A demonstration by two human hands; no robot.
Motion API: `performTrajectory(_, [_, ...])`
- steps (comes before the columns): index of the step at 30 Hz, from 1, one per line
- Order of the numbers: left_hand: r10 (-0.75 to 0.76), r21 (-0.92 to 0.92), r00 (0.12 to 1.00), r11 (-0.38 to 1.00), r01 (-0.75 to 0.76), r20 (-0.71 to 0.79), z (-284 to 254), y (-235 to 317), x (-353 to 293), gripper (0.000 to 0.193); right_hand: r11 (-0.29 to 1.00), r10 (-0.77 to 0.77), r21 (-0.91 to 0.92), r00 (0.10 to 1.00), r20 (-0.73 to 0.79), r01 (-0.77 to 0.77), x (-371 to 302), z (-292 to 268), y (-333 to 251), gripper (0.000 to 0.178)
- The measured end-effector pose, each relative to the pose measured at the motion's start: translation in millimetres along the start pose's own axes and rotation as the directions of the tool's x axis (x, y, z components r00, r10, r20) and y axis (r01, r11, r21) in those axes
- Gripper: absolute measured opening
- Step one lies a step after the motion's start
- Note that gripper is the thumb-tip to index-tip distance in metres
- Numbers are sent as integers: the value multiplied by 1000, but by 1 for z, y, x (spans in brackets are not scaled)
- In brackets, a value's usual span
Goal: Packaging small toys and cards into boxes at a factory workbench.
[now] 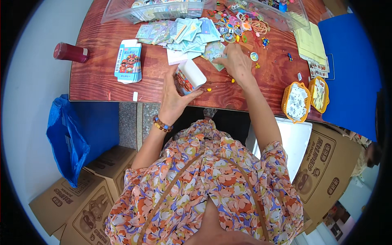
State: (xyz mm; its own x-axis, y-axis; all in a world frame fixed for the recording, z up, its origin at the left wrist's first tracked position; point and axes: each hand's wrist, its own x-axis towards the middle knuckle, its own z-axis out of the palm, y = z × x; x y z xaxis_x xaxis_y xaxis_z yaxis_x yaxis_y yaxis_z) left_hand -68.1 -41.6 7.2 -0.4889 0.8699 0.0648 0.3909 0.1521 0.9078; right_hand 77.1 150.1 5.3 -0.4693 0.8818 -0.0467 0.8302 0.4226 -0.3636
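My left hand (174, 96) is closed around a small printed cardboard box (191, 77), tilted with its white inside facing up. My right hand (237, 65) reaches over the table, thumb and fingers apart, beside a greenish flat packet (213, 51). The thumb lies at that packet's edge; the other fingertips are partly hidden. Beyond both hands are a spread of pale blue packets (196, 34) and a heap of small colourful trinkets (237, 26). To the left lies a stack of light blue printed boxes (130, 61), seemingly flattened.
Clear plastic bins (157, 12) line the far side. Yellow sheets (310, 45) and two orange baskets (297, 103) of small slips are on the right. A dark red bottle (71, 53) lies at the left edge. Cardboard cartons (326, 163) and a blue bag (67, 139) stand below the table.
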Motion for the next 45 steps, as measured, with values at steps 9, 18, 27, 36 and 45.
performTrajectory(9, [181, 196, 980, 961, -193, 78, 8, -2, 8, 90, 909, -43, 416, 996, 79, 6, 27, 5, 36, 22])
performTrajectory(18, [257, 250, 964, 931, -265, 64, 19, 9, 19, 86, 389, 55, 921, 998, -14, -8, -49, -67, 7, 23])
performTrajectory(27, [218, 225, 970, 945, -238, 111, 44, 32, 25, 80, 720, 96, 584, 780, -619, 375, -72, -34, -10, 8])
performTrajectory(36, [128, 320, 986, 934, -157, 111, 42, 30, 28, 86, 849, -110, 381, 829, -549, 365, -81, -47, 6, 5])
performTrajectory(45, [204, 367, 968, 898, -243, 143, 45, 33, 33, 86, 921, -261, 138, 839, -477, 365, -82, -48, 8, 18])
